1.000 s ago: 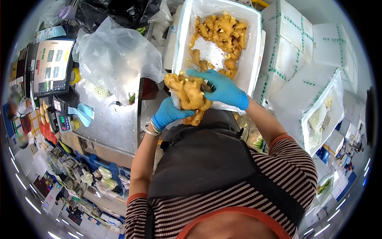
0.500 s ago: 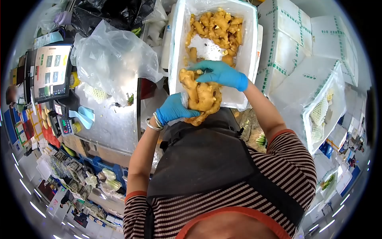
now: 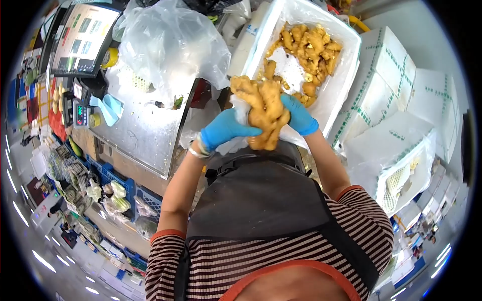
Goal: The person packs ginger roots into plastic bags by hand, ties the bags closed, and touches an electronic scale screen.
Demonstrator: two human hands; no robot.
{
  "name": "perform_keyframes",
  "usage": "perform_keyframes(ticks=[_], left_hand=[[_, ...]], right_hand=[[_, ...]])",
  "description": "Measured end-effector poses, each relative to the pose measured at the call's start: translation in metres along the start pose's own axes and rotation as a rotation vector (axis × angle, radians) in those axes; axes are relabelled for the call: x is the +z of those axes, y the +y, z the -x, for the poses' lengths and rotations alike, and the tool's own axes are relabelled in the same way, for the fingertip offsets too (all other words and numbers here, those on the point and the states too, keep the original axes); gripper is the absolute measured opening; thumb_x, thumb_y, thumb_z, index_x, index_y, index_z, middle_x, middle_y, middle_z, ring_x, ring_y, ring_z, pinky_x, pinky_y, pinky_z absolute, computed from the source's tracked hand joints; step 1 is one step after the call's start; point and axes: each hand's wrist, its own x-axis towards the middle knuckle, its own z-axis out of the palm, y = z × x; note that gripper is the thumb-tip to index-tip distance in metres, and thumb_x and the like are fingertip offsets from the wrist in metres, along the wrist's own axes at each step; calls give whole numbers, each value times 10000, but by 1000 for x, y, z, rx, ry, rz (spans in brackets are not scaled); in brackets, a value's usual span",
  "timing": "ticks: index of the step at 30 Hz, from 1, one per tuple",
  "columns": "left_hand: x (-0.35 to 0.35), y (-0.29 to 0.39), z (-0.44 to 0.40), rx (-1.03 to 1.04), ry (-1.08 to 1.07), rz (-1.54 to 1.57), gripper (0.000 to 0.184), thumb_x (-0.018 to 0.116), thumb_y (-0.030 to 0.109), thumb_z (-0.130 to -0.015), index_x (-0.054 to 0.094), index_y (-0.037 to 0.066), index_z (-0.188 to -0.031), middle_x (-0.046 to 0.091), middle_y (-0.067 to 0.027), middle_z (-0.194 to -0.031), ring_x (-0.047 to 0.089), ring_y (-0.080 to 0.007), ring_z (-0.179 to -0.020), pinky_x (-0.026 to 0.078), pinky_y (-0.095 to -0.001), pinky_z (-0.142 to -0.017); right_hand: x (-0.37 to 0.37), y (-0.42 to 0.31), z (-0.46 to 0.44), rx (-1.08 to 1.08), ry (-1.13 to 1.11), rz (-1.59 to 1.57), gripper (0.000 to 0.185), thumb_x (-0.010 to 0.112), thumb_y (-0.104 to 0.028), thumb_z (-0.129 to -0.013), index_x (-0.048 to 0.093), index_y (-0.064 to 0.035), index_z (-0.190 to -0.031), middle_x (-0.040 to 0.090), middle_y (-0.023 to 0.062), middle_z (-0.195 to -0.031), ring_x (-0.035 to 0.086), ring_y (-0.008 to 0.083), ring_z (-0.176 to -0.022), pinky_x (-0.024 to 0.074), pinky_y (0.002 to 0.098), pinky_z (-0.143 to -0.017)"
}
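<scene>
A large knobbly piece of ginger (image 3: 266,111), perhaps more than one piece pressed together, is held between my two blue-gloved hands in front of my apron. My left hand (image 3: 226,131) grips its lower left side, thumb across the front, with some pale translucent plastic beside the fingers. On the right side, my right hand (image 3: 299,116) is closed against the ginger, its fingers partly hidden behind. Just beyond stands a white foam box (image 3: 347,65) lined with plastic. More ginger (image 3: 314,45) lies heaped at its far end.
A metal counter (image 3: 145,128) on the left carries a clear plastic bag (image 3: 170,45), a screen (image 3: 83,42) and a small scale display (image 3: 80,114). White foam boxes (image 3: 374,85) with green-printed tape stand on the right. Blue crates (image 3: 118,175) of produce sit at lower left.
My right hand has moved from on top of the ginger to its right side. The ginger is turned more upright. My view has shifted, so the foam box appears tilted and farther right.
</scene>
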Motion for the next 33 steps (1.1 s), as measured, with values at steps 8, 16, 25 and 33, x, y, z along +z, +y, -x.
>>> perform_keyframes(ticks=[8, 16, 25, 33], left_hand=[[-93, -79, 130, 315, 666, 382, 617, 601, -61, -860, 374, -16, -1431, 596, -106, -1248, 607, -187, -1087, 496, -312, -952], [-114, -235, 174, 400, 1195, 737, 682, 528, -81, -871, 256, 3, -1492, 560, -105, -1247, 609, -172, -1045, 515, -283, -887], [-100, -300, 251, 487, 1043, 756, 785, 378, -182, -782, 299, 84, -1517, 311, -80, -1561, 365, -182, -1380, 450, -316, -1042], [-74, -364, 217, -111, 1559, 585, 418, 526, 41, -939, 528, 41, -1356, 642, -118, -1234, 656, -243, -991, 512, -315, -866]], right_hand=[[22, -47, -33, 115, -75, -259, 642, 330, -546, -1016, 332, -114, -1491, 470, 105, -1426, 477, 235, -1289, 389, 373, -1100], [161, 16, -102, 311, -508, -104, 569, 417, -346, -1021, 332, 11, -1456, 433, 135, -1457, 467, 247, -1300, 370, 363, -1117], [274, 197, -182, 748, -305, -70, 527, 602, -328, -968, 459, -25, -1375, 539, 74, -1312, 557, 160, -1150, 486, 294, -984], [319, 231, -215, 515, -182, 254, 479, 701, -307, -903, 560, 15, -1229, 637, 96, -1119, 639, 190, -987, 532, 305, -870]])
